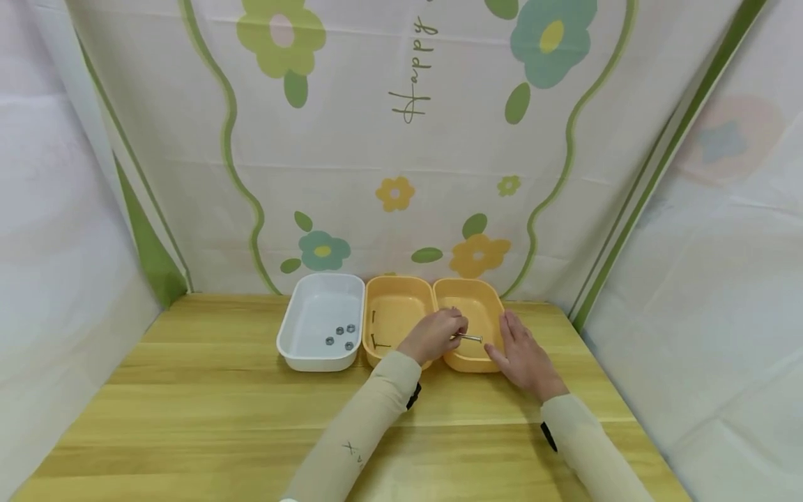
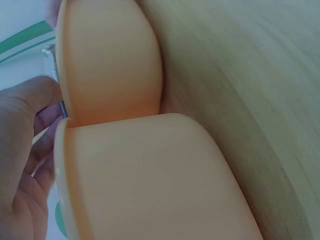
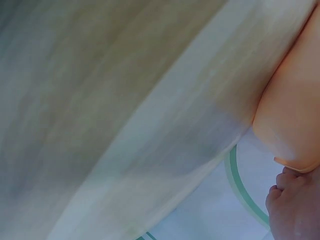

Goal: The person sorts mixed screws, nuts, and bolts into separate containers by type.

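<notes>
Just right of frame centre, the left hand (image 1: 434, 335) pinches a thin metal bolt (image 1: 469, 338) by one end; its long axis runs level toward the right, out over the right orange tray (image 1: 495, 307). Flat and relaxed, the right hand (image 1: 522, 354) rests on that smooth plastic tray's right rim, holding nothing. Further left sit another orange tray (image 1: 398, 293) and a white tray (image 1: 314, 303) with nuts (image 1: 341, 336) on the wood-grain desk (image 1: 188, 404).

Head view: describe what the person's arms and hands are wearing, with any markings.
Both hands are bare: the left hand and the right hand. Each arm wears a long, close-fitting cream sleeve to the wrist. The left sleeve bears a small dark mark on the forearm. A black strap shows at each wrist, presumably for the wrist cameras.
</notes>
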Demonstrator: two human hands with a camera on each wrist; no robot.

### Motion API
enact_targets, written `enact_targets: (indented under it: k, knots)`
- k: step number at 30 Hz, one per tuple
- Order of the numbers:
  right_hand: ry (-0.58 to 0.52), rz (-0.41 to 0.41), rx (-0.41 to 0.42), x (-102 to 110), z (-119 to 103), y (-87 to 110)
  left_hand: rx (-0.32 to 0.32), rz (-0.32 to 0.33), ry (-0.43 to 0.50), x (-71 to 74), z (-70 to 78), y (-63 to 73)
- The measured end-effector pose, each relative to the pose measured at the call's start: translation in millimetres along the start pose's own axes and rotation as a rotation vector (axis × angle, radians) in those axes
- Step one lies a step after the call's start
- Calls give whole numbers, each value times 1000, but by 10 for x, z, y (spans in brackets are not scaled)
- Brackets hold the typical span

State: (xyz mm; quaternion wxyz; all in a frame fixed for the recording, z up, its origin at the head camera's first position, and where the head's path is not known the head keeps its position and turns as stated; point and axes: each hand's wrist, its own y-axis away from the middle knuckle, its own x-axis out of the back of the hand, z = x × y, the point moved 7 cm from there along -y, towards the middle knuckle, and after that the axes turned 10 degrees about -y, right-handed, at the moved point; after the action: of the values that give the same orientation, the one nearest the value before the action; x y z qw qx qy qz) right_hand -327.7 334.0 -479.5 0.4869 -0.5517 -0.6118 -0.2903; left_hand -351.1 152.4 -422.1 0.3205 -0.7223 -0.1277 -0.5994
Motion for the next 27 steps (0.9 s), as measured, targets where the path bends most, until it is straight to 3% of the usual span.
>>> enact_targets:
  k: [4, 7, 13, 18, 27]
  knots:
    - [-3, -8, 1, -20, 0, -6, 33, -13, 15, 4, -39, 44]
    - [-3, -5, 3, -27, -5, -24, 43, 13, 26, 76, -93, 85]
    - [-1, -7, -5, -48, -8, -64, -9, 74, -39, 232, -168, 238]
    - [-6, -16, 1, -73, -15, -78, -87, 113, -116, 362, -179, 482]
    - [-9, -15, 11, -53, -21, -56, -168, 171, -167, 776, -132, 1035]
